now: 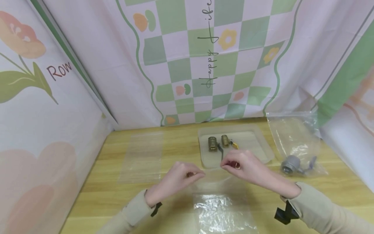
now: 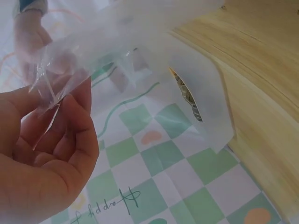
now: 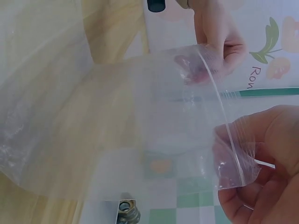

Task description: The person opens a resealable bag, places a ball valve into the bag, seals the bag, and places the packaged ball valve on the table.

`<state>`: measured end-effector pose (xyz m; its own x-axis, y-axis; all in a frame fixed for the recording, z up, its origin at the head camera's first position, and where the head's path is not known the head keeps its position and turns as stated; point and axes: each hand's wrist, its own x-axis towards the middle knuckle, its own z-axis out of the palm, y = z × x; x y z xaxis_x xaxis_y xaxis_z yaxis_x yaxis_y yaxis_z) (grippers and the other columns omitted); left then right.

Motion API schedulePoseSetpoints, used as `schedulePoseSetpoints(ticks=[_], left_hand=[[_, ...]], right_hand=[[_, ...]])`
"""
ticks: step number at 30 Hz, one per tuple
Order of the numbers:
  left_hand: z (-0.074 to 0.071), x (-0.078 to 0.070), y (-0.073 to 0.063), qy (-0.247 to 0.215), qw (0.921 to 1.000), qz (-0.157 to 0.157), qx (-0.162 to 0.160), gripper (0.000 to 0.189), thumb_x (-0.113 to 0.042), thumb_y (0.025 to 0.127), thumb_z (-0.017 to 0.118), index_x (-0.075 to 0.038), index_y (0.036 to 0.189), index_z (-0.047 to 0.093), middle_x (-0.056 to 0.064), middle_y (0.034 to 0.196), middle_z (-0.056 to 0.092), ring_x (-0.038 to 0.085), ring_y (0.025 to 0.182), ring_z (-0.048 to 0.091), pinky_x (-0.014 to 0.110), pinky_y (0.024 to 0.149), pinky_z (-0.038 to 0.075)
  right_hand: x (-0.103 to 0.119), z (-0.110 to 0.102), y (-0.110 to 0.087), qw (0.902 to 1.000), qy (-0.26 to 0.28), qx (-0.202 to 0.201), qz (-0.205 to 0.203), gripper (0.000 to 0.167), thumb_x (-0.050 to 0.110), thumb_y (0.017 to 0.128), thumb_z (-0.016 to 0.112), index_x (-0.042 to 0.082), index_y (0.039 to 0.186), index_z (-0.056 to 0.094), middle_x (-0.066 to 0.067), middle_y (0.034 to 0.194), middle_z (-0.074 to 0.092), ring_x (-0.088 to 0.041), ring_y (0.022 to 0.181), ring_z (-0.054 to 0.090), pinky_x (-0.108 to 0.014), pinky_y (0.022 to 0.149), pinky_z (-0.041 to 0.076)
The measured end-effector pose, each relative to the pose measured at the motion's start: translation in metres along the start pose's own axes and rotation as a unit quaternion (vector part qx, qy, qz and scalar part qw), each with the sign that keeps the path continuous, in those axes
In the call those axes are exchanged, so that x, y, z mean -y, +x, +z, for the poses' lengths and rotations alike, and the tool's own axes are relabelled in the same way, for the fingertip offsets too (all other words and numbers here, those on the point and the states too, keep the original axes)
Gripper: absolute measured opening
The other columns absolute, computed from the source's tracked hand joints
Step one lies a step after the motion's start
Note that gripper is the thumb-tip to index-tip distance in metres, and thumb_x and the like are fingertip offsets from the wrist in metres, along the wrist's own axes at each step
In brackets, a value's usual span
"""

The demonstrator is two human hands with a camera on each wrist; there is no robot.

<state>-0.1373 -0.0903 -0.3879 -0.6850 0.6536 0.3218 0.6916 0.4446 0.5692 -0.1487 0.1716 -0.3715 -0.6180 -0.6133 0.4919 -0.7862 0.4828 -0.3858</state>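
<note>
- Evidently, the centre of the work is a clear zip bag (image 1: 223,213), held up above the table (image 1: 90,204) near its front edge, its body spreading toward the person; it appears empty.
- The left hand (image 1: 179,178) pinches one end of the bag's mouth between thumb and fingers; the right hand (image 1: 244,165) pinches the other end, so both are narrow and occupied.
- Whether the zip strip (image 3: 223,107) is parted cannot be told. To work it well, each hand would best take one layer of film, pull evenly and keep the strip straight; the thin film could crease or slip.
- Just beyond the hands sits a pale tray (image 1: 252,156) with two brass valves: one with a dark handle (image 1: 212,144), one with a yellow handle (image 1: 225,141).
- To the right, another bag (image 1: 295,133) holds a grey valve (image 1: 292,164); to the left, a flat clear bag (image 1: 143,159) lies on the table.
- Writing on the printed curtain (image 1: 201,58) behind reads "Happy Life", running sideways; the left-hand cloth (image 1: 23,120) reads "Row". No brand or label is legible on the bags or valves.
</note>
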Motion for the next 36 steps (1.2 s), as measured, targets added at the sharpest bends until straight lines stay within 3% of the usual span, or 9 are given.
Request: schedulePoseSetpoints(ticks=[7, 11, 14, 20, 27, 36], left_hand=[[0.000, -0.002, -0.001, 0.026, 0.9996, 0.008, 0.004, 0.026, -0.014, 0.082, 0.079, -0.004, 0.106, 0.074, 0.009, 0.102, 0.077, 0.007, 0.072, 0.068, 0.005, 0.066, 0.054], [0.002, -0.002, -0.002, 0.054, 0.9982, 0.025, 0.003, 0.038, -0.016, 0.080, 0.081, -0.004, 0.114, 0.070, 0.010, 0.111, 0.075, 0.017, 0.091, 0.072, 0.014, 0.082, 0.059], [0.002, -0.001, -0.003, 0.045, 0.9988, 0.016, 0.012, 0.043, -0.018, 0.082, 0.080, -0.004, 0.121, 0.067, 0.011, 0.119, 0.072, 0.022, 0.103, 0.072, 0.016, 0.088, 0.058], [0.003, -0.004, -0.003, -0.006, 0.9990, -0.023, 0.037, 0.050, -0.017, 0.085, 0.077, -0.002, 0.130, 0.061, 0.017, 0.129, 0.067, 0.026, 0.097, 0.075, 0.015, 0.079, 0.060], [0.004, -0.002, -0.003, -0.014, 0.9989, -0.026, 0.036, 0.053, -0.015, 0.084, 0.078, 0.001, 0.130, 0.059, 0.019, 0.128, 0.067, 0.025, 0.091, 0.076, 0.011, 0.078, 0.058], [0.004, -0.002, -0.004, -0.031, 0.9973, -0.049, 0.045, 0.058, -0.018, 0.082, 0.080, 0.000, 0.133, 0.058, 0.019, 0.132, 0.065, 0.027, 0.094, 0.075, 0.010, 0.079, 0.057]], right_hand=[[0.000, -0.001, -0.001, 0.9999, 0.015, -0.006, 0.006, 0.017, -0.003, 0.078, 0.076, 0.011, 0.087, 0.073, 0.001, 0.081, 0.073, 0.002, 0.067, 0.061, -0.011, 0.057, 0.055], [-0.003, -0.003, -0.003, 0.9997, 0.022, -0.003, 0.012, 0.019, -0.003, 0.078, 0.076, 0.012, 0.089, 0.073, 0.000, 0.083, 0.073, 0.000, 0.070, 0.062, -0.013, 0.060, 0.057], [-0.006, -0.003, -0.003, 0.9995, 0.024, 0.000, 0.020, 0.020, -0.003, 0.078, 0.075, 0.013, 0.090, 0.073, 0.001, 0.083, 0.073, 0.000, 0.071, 0.063, -0.014, 0.060, 0.057], [-0.010, -0.004, -0.004, 0.9995, 0.016, 0.009, 0.028, 0.019, -0.003, 0.080, 0.074, 0.013, 0.090, 0.074, 0.000, 0.084, 0.074, 0.003, 0.068, 0.060, -0.013, 0.057, 0.055], [-0.009, -0.007, -0.004, 0.9986, 0.020, 0.032, 0.036, 0.015, 0.000, 0.085, 0.070, 0.009, 0.096, 0.074, -0.003, 0.086, 0.075, 0.005, 0.065, 0.059, -0.011, 0.055, 0.054], [-0.013, -0.013, -0.001, 0.9995, 0.016, -0.004, 0.028, 0.012, 0.001, 0.085, 0.072, 0.010, 0.093, 0.074, -0.002, 0.081, 0.074, 0.004, 0.065, 0.061, -0.014, 0.054, 0.055]])
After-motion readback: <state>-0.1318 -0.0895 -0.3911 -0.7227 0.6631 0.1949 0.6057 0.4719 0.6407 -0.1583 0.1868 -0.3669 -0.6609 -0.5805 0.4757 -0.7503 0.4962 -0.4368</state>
